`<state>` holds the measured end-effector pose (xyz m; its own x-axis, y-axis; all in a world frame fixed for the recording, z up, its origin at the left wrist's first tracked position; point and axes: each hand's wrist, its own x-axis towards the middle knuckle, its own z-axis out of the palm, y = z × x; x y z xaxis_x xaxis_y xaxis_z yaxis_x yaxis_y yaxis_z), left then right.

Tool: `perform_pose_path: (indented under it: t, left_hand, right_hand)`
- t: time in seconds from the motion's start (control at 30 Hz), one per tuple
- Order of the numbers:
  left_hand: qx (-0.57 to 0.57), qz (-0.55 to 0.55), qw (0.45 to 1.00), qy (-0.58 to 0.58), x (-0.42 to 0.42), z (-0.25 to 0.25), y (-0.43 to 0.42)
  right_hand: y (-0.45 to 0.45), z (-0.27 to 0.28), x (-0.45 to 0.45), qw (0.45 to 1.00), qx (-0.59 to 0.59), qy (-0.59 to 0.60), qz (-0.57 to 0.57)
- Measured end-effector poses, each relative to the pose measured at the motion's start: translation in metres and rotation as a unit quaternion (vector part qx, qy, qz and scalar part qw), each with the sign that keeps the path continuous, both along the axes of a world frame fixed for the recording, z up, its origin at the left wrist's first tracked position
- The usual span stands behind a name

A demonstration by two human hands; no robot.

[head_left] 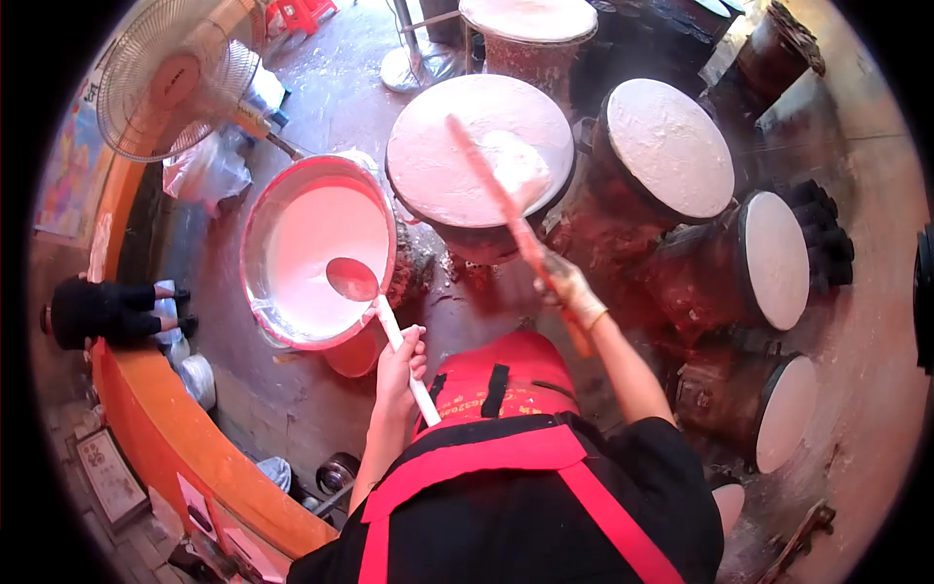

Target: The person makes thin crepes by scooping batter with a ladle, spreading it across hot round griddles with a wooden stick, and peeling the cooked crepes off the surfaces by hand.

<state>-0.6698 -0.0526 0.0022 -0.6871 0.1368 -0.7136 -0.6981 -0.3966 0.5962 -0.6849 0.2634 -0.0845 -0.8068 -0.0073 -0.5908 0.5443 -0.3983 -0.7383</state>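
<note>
My left hand point(399, 368) is closed round the white handle of a ladle point(352, 279), whose bowl is over the pale batter in a large red-rimmed tub point(255, 302). In my right hand point(569, 290), which wears a light glove, is a long reddish flat stick point(486, 177). The stick reaches up and left across a round griddle point(438, 146) coated with a pale layer. Beside the stick, on the griddle's right part, lies a whiter patch of batter point(516, 164). Motion blurs the stick slightly.
More round griddles with pale tops stand behind point(530, 18) and to the right point(669, 146), point(776, 258), point(786, 414). A fan point(175, 83) is at the upper left. An orange counter point(195, 428) curves along the left, with a person point(97, 311) beyond it.
</note>
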Motion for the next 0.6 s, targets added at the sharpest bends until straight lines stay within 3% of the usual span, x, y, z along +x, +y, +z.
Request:
perform_pose_path:
  t: [0.2,0.27,0.33,0.37,0.47,0.53,0.6]
  left_hand:
    - [-0.046,-0.011,0.999,-0.008,0.004,0.012,0.024]
    - [-0.054,-0.022,0.998,0.011,-0.003,0.016,0.028]
    - [-0.028,0.008,0.999,0.020,-0.013,0.022,0.032]
    - [-0.014,0.022,0.999,0.023,-0.020,0.024,0.032]
    - [-0.012,0.001,0.998,0.064,-0.039,0.024,0.021]
    - [-0.018,0.011,0.998,0.051,-0.053,0.023,0.010]
    - [-0.002,-0.026,0.998,0.054,-0.067,0.018,-0.007]
  right_hand:
    - [0.088,-0.003,-0.071,0.992,0.102,0.068,-0.009]
    - [0.076,0.014,-0.099,0.981,0.151,0.117,-0.025]
    - [0.047,-0.012,-0.121,0.958,0.252,0.134,-0.026]
    - [0.029,-0.001,-0.121,0.944,0.298,0.137,0.021]
    - [0.018,-0.014,-0.114,0.926,0.276,0.257,0.006]
    - [0.017,0.011,-0.085,0.961,0.179,0.170,-0.121]
    - [-0.010,0.010,-0.074,0.909,0.114,0.181,-0.357]
